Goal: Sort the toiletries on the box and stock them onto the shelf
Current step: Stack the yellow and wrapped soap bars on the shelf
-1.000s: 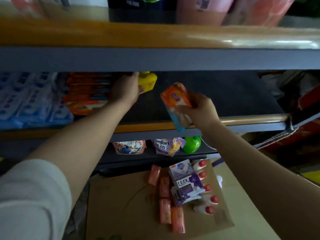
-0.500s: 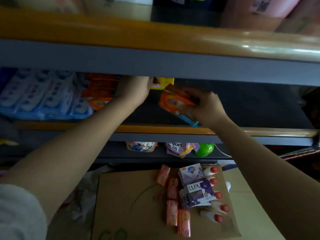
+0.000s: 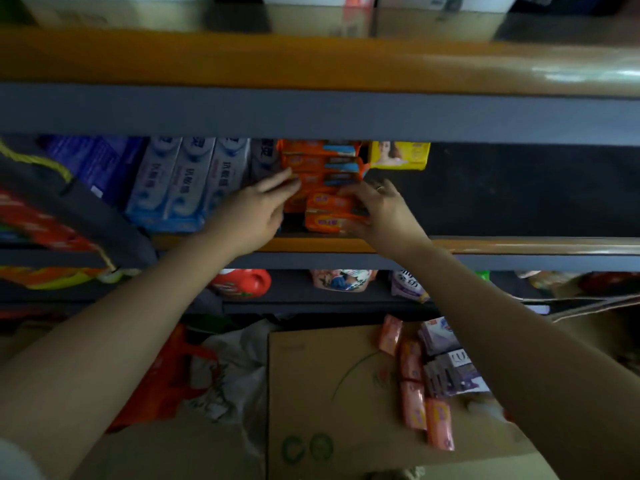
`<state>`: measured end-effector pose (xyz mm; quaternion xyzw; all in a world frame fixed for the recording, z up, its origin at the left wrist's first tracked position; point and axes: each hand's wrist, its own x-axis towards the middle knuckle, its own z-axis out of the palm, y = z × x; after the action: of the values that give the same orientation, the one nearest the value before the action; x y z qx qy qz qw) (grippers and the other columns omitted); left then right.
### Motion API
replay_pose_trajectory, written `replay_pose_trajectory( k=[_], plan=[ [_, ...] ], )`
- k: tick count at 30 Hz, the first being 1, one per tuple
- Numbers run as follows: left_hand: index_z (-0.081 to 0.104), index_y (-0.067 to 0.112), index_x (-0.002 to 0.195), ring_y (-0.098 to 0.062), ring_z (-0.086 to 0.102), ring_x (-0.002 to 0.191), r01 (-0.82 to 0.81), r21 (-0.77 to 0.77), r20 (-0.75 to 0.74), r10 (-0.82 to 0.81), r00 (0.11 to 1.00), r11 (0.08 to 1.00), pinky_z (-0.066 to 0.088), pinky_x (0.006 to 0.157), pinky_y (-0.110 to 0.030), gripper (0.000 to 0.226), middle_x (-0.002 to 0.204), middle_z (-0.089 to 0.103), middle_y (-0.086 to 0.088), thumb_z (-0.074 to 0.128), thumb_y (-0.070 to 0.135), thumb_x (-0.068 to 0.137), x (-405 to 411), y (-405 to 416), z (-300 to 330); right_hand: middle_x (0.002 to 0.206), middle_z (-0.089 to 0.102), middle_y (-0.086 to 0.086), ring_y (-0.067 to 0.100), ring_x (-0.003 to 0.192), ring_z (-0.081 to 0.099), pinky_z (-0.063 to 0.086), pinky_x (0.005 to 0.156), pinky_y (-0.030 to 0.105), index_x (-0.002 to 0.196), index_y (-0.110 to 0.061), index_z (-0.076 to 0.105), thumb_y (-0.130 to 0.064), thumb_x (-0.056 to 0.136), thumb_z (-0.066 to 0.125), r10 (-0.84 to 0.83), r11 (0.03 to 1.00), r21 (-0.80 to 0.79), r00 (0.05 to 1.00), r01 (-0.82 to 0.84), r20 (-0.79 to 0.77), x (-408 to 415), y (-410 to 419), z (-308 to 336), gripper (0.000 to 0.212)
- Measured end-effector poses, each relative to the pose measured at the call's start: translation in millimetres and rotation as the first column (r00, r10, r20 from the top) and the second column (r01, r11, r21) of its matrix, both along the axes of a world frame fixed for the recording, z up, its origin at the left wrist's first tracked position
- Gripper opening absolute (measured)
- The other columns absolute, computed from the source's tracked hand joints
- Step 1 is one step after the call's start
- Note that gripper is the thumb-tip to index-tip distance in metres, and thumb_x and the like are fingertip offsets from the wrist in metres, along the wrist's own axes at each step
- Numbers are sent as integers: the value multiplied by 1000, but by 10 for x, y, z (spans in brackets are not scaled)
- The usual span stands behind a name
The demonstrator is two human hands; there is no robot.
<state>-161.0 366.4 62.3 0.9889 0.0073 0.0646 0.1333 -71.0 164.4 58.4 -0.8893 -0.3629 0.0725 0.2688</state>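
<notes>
Head view shows both hands at the middle shelf (image 3: pixel 485 245), working on a stack of orange soap packs (image 3: pixel 322 168) that stands between the toothpaste boxes (image 3: pixel 187 181) and a yellow box (image 3: pixel 398 155). The left hand (image 3: pixel 256 209) lies with its fingers straight against the left side of the stack, holding nothing. The right hand (image 3: pixel 379 211) has its fingers curled over the front orange pack (image 3: pixel 327 221), which sits low at the shelf's front edge; whether it grips the pack or only presses it is not certain.

More stock waits on the cardboard box (image 3: pixel 311 393) below: pink-orange packs (image 3: pixel 412 386) in a row, with purple soap boxes (image 3: pixel 450 368) just beside them.

The main risk, as I judge it, is the front pack. It sits close to the shelf lip and looks tilted, so letting go early could send it off the edge onto the box underneath. A hard push from the right could also shove the stack sideways into the toothpaste. The left hand bracing the stack guards against that; lifting it away too soon may let the upper packs slide. The dim light makes alignment harder to check.
</notes>
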Motion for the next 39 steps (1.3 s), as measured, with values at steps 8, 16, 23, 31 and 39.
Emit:
replay_pose_trajectory(
  k=[8,16,23,31,39],
  plan=[
    [36,26,142,-36,54,116,41,35,38,-42,998,999,50,82,-44,65,152,29,-5,46,58,86,-3,-41,-53,123,53,16,32,112,51,43,88,37,123,-2,47,-30,82,70,-493,867,11,863,498,-112,-205,9,-148,55],
    [51,16,133,-48,50,116,22,61,104,-28,994,998,49,86,-58,49,145,37,-22,64,18,86,-5,-114,-151,93,68,15,32,84,62,42,65,29,103,-3,61,-20,89,61,-362,926,109,932,361,-10,-218,126,-235,22],
    [62,10,110,-36,47,115,190,82,409,-207,889,978,42,89,-45,30,132,48,-18,54,6,81,-413,-751,-572,96,57,24,31,90,44,34,76,37,99,1,57,-18,89,46,-452,891,203,842,407,296,-467,-934,-601,24],
    [50,7,127,-30,45,123,-54,-339,-292,-51,955,939,41,98,-36,41,141,36,-14,57,11,86,-745,-1952,-2011,95,62,25,40,87,61,41,70,35,93,1,62,-15,89,43,-301,875,-469,892,118,-338,-1162,-1986,-1695,24],
    [49,3,125,-34,48,115,-413,-386,-493,194,848,825,36,93,-35,51,127,46,-20,66,26,83,-182,-2580,-3092,110,57,19,37,97,59,43,75,36,113,-3,53,-14,91,48,-298,914,-377,882,152,-366,-1197,-2160,-2307,25]
  ],
)
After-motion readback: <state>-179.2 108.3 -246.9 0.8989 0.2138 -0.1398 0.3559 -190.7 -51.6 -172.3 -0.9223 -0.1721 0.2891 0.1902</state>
